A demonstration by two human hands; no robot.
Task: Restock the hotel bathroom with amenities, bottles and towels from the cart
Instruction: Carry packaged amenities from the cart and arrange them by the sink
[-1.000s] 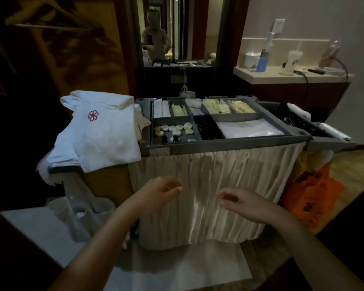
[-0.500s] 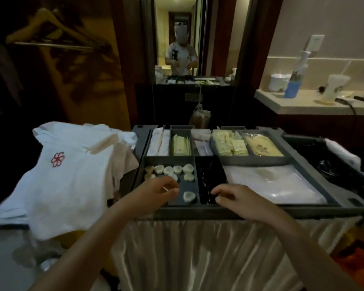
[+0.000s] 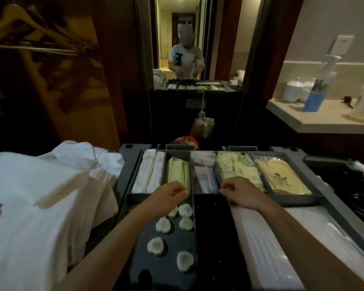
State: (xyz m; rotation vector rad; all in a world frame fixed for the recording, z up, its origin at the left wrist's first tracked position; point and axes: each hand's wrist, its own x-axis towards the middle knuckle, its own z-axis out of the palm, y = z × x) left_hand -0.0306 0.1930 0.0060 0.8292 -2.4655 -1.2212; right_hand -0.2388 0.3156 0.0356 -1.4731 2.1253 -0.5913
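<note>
The grey cart tray holds compartments of wrapped amenities. Pale green sachets and white wrapped packets lie in the far row. Several round white soaps sit in a dark near compartment. My left hand hovers with loosely curled fingers over the near end of the green sachets, above the soaps. My right hand hovers with curled fingers at the near end of the white packets and yellow-green packets. Neither hand plainly holds anything. White towels with a red flower mark lie to the left.
A flat yellow pack fills the far right compartment; clear plastic-wrapped items lie nearer. A counter at right carries a blue spray bottle and cups. A mirror ahead reflects a person. A black bin liner sits at the far right.
The view has closed in on the cart top. Both hands rose from the pleated cart skirt, crossed the soap compartment, and now reach the far row of sachets.
</note>
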